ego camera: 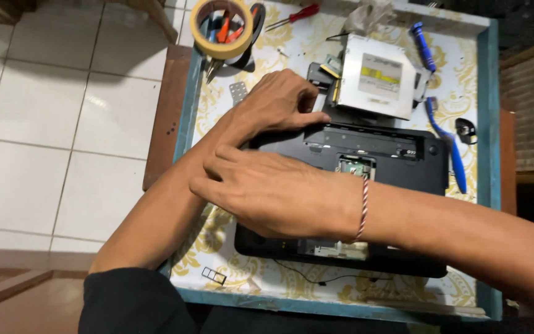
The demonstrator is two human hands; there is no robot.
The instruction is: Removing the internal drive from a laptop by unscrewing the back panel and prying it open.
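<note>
Pressing down on an opened black laptop base (403,164), two bare hands cross over one another above a small tabletop (488,111) with a teal rim and a cream and yellow patterned cover. The left hand (282,102) reaches to the far edge of the laptop base, its fingers curled together and pushing at the casing there; nothing is clamped in its grip. The right hand (273,192), with a red and white cord bracelet (363,209) at the wrist, lies flat and spread on the near left part of the base, holding it down rather than gripping.

This looks like a disassembly step: the casing is being worked loose at its far edge. The next move probably calls for steady downward pressure from the flat hand while the far fingers pry or slide.

Just beyond the base lies a removed silver optical drive (375,77) bearing a white rectangular label with a yellow band. At the far left sits a roll of tan masking tape (220,28) around orange-handled tools. A red-handled screwdriver (295,15) lies beside it. A blue toothbrush (449,145) rests at the right.
</note>
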